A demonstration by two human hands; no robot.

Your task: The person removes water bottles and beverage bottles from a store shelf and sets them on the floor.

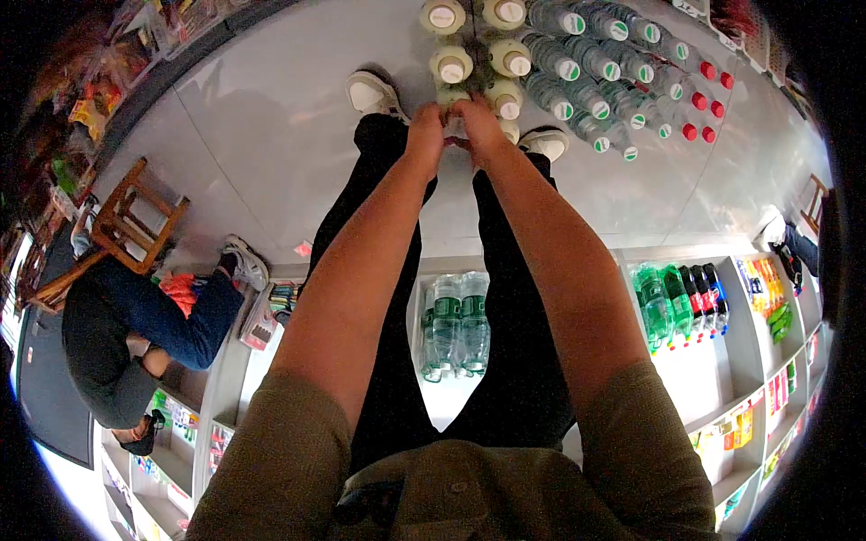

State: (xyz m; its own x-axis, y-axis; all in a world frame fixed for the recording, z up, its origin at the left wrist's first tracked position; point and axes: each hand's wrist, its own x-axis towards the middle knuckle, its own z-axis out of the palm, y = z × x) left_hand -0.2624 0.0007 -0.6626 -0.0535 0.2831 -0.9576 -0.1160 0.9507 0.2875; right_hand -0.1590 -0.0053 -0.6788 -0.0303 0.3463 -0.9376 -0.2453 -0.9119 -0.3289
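My left hand (425,132) and my right hand (478,124) reach down close together, fingers curled around the nearest pale, white-capped bottle (452,94) in the left column. Its lower part is hidden by my hands. Beyond it, another white-capped bottle (450,65) stands in the same column. A second column of similar bottles (511,59) runs alongside, close to my right hand. Farther right are rows of clear water bottles (566,69) with green-and-white caps, and several red-capped bottles (699,101).
Shelves hold green water bottles (461,316) and soda bottles (675,302) behind my legs. At left, a person (126,334) sits bent over near a wooden stool (140,216). Packaged goods (86,113) line the upper left. Another person (794,248) is at far right.
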